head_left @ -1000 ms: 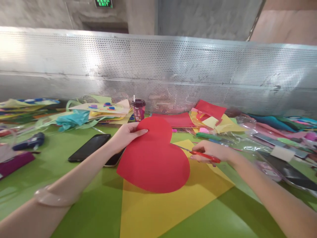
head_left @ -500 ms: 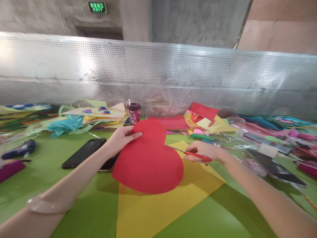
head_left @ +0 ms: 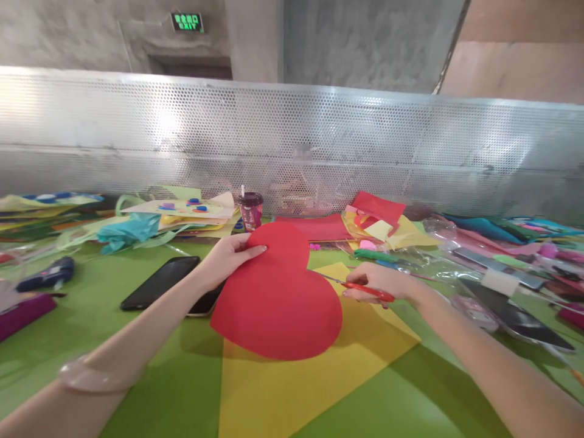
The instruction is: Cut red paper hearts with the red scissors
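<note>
A red paper heart (head_left: 280, 304), tilted with its notch to the right, is held up over a yellow sheet (head_left: 292, 389). My left hand (head_left: 235, 258) pinches its upper left edge, thumb on top and fingers behind. In my right hand (head_left: 376, 283) are red-handled scissors (head_left: 365, 289), fingers wrapped round the grips. Their blades point left and reach the notch between the heart's two lobes; the tips are at or behind the paper, and I cannot tell which. The fingers under the paper are hidden.
On the green table (head_left: 155, 389), a black phone (head_left: 159, 283) lies left and another phone (head_left: 515, 313) right. A drink cup (head_left: 250, 210) stands behind the heart. Red paper (head_left: 314, 228), teal crumpled paper (head_left: 128, 231) and a green marker (head_left: 376, 255) lie farther back, before a perforated metal panel (head_left: 274, 121).
The whole view has shifted slightly, so everything appears a little to the right and lower. The hands, heart and scissors keep nearly the same positions relative to each other.
</note>
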The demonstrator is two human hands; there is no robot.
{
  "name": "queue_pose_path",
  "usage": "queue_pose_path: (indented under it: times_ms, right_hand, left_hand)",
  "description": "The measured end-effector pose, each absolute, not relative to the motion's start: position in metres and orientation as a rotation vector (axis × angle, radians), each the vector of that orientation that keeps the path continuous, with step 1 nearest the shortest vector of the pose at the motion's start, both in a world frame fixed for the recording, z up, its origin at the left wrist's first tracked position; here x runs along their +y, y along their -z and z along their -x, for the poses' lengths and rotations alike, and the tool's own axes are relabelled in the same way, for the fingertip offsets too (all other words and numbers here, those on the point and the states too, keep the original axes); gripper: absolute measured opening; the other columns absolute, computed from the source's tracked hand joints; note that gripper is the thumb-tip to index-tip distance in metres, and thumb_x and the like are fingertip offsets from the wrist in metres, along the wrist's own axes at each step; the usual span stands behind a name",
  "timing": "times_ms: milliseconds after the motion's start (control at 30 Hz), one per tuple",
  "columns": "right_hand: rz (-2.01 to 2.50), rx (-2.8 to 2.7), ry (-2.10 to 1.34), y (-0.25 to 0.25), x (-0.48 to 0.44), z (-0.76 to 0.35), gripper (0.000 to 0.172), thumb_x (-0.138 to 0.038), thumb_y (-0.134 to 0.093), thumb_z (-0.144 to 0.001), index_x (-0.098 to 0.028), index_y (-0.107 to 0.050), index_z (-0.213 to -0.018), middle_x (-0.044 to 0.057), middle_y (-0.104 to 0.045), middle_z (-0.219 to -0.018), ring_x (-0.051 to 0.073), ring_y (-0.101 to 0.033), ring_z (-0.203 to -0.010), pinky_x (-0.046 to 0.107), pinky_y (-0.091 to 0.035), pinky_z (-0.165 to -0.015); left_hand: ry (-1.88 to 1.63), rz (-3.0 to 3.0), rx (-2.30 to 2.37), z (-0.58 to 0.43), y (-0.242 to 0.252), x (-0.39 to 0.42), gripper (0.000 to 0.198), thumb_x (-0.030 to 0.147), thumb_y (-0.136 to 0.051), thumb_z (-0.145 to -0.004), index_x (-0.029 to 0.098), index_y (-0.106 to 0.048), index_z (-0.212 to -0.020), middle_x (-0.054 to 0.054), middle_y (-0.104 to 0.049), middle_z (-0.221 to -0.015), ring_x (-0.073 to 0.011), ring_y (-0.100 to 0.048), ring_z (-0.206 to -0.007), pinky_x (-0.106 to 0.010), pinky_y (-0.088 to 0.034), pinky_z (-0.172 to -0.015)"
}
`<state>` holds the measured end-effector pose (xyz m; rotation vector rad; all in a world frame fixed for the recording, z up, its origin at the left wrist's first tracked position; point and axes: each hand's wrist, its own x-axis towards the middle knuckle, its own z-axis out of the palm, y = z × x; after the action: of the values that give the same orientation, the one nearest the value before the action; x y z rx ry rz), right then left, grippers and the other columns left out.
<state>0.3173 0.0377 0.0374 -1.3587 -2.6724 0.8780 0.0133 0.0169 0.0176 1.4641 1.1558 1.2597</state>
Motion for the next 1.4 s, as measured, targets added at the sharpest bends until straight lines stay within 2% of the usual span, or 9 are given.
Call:
queue_pose_path:
  times_ms: [200, 400, 567, 867, 1100, 1233, 1400]
  right_hand:
    - [1.363, -2.685, -0.871, -0.036, 0.039, -0.317, 0.035, -0.047, -0.046, -0.075, -0.018, -0.038, -0.056, -0.004, -0.038, -0.048, 0.006, -0.037, -0.039, 0.019, -0.031, -0.035]
    - [1.348, -2.680, -0.867, -0.035, 0.041, -0.319, 0.033, -0.044, -0.047, -0.075, -0.018, -0.038, -0.056, -0.005, -0.037, -0.048, 0.005, -0.033, -0.039, 0.019, -0.029, -0.034]
    - [1.316, -2.617, -0.963, -0.040, 0.038, -0.319, 0.030, -0.041, -0.049, -0.074, -0.018, -0.039, -0.057, -0.005, -0.039, -0.049, 0.006, -0.037, -0.039, 0.019, -0.031, -0.035]
    - [1.351, -2.670, -0.955, -0.037, 0.037, -0.315, 0.033, -0.044, -0.049, -0.074, -0.018, -0.037, -0.058, -0.005, -0.037, -0.052, 0.005, -0.037, -0.039, 0.019, -0.030, -0.034]
    - [1.353, -2.635, -0.991, -0.039, 0.034, -0.313, 0.030, -0.041, -0.050, -0.074, -0.017, -0.042, -0.058, -0.005, -0.040, -0.052, 0.005, -0.038, -0.039, 0.018, -0.032, -0.034]
    - [1.232, -2.444, -1.133, -0.040, 0.033, -0.316, 0.030, -0.040, -0.052, -0.075, -0.017, -0.045, -0.058, -0.006, -0.041, -0.043, 0.006, -0.037, -0.036, 0.018, -0.033, -0.035]
    - [0.997, -1.947, -1.212, -0.032, 0.048, -0.316, 0.031, -0.042, -0.048, -0.079, -0.016, -0.051, -0.064, -0.005, -0.046, -0.041, 0.008, -0.044, -0.036, 0.021, -0.041, -0.040]
  left_hand:
    - [-1.254, -1.477, 1.177, -0.014, -0.018, 0.016, 0.031, 0.042, -0.069, -0.063, 0.021, -0.067, -0.086, -0.004, -0.071, -0.089, -0.0234, -0.066, -0.079, -0.031, -0.054, -0.067]
    - [-1.252, -1.463, 1.160, -0.014, -0.018, 0.017, 0.030, 0.041, -0.070, -0.062, 0.021, -0.067, -0.085, -0.004, -0.071, -0.088, -0.0220, -0.066, -0.076, -0.030, -0.054, -0.066]
    - [-1.269, -1.446, 1.163, -0.013, -0.018, 0.017, 0.028, 0.040, -0.070, -0.063, 0.022, -0.067, -0.084, -0.003, -0.071, -0.083, -0.0213, -0.066, -0.075, -0.029, -0.054, -0.065]
    - [-1.245, -1.472, 1.161, -0.014, -0.017, 0.017, 0.031, 0.042, -0.069, -0.063, 0.021, -0.067, -0.087, -0.004, -0.071, -0.089, -0.0220, -0.066, -0.077, -0.030, -0.054, -0.067]
    - [-1.254, -1.441, 1.129, -0.013, -0.015, 0.017, 0.030, 0.040, -0.071, -0.062, 0.021, -0.068, -0.086, -0.004, -0.071, -0.086, -0.0205, -0.066, -0.075, -0.029, -0.053, -0.066]
    - [-1.359, -1.376, 1.085, -0.014, -0.016, 0.020, 0.031, 0.037, -0.071, -0.063, 0.019, -0.067, -0.088, -0.004, -0.070, -0.090, -0.0203, -0.065, -0.083, -0.028, -0.052, -0.073]
    - [-1.586, -1.165, 0.977, -0.022, -0.012, 0.020, 0.033, 0.032, -0.068, -0.068, 0.015, -0.063, -0.096, -0.007, -0.068, -0.099, -0.0194, -0.063, -0.089, -0.028, -0.050, -0.077]
